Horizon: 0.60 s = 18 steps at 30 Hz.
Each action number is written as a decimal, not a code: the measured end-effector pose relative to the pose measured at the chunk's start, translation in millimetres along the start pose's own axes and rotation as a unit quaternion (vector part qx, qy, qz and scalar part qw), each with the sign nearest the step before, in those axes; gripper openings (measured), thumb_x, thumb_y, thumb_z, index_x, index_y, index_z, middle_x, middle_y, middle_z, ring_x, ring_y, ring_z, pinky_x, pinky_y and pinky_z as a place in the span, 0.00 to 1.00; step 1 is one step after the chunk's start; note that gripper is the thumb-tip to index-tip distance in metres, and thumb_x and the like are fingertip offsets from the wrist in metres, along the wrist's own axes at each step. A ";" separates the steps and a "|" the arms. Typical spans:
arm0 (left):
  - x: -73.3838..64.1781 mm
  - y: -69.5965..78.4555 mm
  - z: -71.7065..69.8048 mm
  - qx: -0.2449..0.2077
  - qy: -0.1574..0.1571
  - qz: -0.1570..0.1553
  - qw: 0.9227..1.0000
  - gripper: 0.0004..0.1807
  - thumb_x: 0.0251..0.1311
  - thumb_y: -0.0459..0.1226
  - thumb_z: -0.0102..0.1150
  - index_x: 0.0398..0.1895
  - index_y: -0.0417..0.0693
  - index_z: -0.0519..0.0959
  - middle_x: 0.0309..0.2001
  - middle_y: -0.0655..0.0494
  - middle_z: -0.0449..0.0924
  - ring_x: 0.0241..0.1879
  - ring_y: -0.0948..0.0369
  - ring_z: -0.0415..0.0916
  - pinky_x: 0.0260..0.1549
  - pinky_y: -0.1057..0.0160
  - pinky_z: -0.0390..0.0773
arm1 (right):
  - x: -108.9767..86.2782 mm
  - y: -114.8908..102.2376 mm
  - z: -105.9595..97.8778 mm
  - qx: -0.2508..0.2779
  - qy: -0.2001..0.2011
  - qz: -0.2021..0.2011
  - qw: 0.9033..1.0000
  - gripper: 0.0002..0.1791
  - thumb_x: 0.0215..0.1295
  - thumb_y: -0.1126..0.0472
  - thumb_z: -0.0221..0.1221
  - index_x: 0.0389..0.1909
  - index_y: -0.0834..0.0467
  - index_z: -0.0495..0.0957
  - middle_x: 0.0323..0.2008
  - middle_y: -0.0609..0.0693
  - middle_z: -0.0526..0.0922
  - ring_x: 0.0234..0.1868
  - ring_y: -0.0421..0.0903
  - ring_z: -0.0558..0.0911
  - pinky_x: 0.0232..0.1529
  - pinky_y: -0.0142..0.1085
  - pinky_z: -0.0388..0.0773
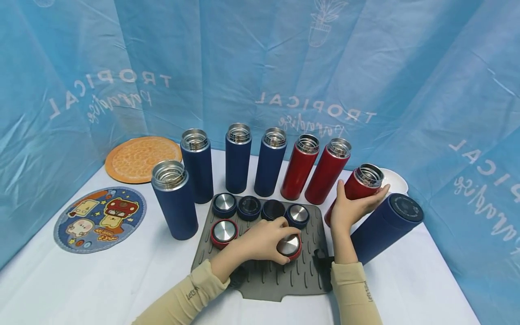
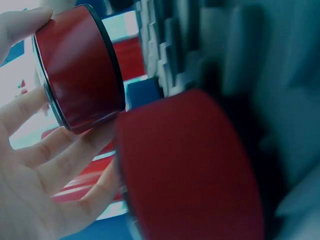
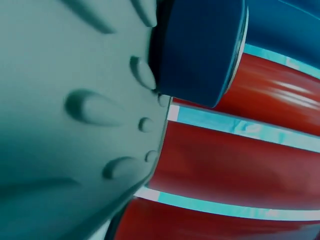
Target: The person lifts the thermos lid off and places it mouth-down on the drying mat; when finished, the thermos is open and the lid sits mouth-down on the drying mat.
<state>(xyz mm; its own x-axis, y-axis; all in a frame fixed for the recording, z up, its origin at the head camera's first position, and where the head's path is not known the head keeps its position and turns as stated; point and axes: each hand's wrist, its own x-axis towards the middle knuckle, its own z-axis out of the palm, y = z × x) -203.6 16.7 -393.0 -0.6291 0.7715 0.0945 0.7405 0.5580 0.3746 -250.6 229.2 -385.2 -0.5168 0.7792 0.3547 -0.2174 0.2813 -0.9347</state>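
My left hand pinches a red lid with a silver top at the drying mat. In the left wrist view, the thumb and fingers are on the sides of that red lid; a second red lid is close in front. My right hand grips an open red thermos bottle from the near side, its fingers partly hidden. The right wrist view shows no hand, only a blue lid and red bottles. Another red lid sits left of my left hand.
Several blue lids line the back of the grey mat. Open blue bottles and red bottles stand behind. A capped blue bottle and white plate are at right; round placemats lie left.
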 end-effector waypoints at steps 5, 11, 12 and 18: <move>6.3 2.6 9.1 0.065 -0.009 -0.003 0.998 0.35 0.44 0.53 0.67 0.60 0.58 0.72 0.48 0.55 0.73 0.37 0.66 0.72 0.42 0.59 0.73 | -5.2 -6.6 2.4 -0.051 0.011 -0.128 0.990 0.56 0.53 0.48 0.65 0.72 0.53 0.36 0.72 0.48 0.37 0.71 0.36 0.39 0.67 0.36 0.53; 9.8 2.6 15.3 0.086 -0.017 -0.023 0.996 0.35 0.42 0.53 0.68 0.58 0.59 0.73 0.48 0.55 0.74 0.40 0.65 0.74 0.43 0.54 0.69 | -18.3 -30.7 0.2 -0.042 0.023 -0.272 0.961 0.46 0.56 0.55 0.63 0.67 0.58 0.44 0.70 0.60 0.42 0.72 0.42 0.41 0.67 0.37 0.54; 9.9 2.4 15.9 0.089 -0.018 -0.026 0.996 0.35 0.42 0.53 0.68 0.58 0.59 0.73 0.48 0.55 0.74 0.39 0.64 0.75 0.43 0.54 0.69 | -20.7 -37.2 -2.4 -0.027 0.019 -0.280 0.959 0.45 0.56 0.56 0.63 0.66 0.61 0.44 0.70 0.60 0.44 0.71 0.42 0.42 0.66 0.38 0.55; 10.3 1.9 16.7 0.100 -0.019 -0.035 0.994 0.35 0.43 0.54 0.68 0.59 0.57 0.74 0.48 0.53 0.75 0.38 0.60 0.78 0.46 0.49 0.69 | -27.0 -78.8 -33.0 0.052 -0.038 -0.279 0.958 0.46 0.53 0.65 0.62 0.65 0.71 0.44 0.69 0.56 0.51 0.70 0.44 0.49 0.68 0.39 0.51</move>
<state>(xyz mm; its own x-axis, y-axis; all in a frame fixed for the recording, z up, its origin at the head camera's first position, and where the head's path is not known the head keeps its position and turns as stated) -204.7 30.8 -406.8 -0.6734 0.7383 0.0376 0.7304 0.6566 0.1880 -192.2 204.5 -321.9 -0.3542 0.4788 0.8033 -0.5570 0.5820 -0.5925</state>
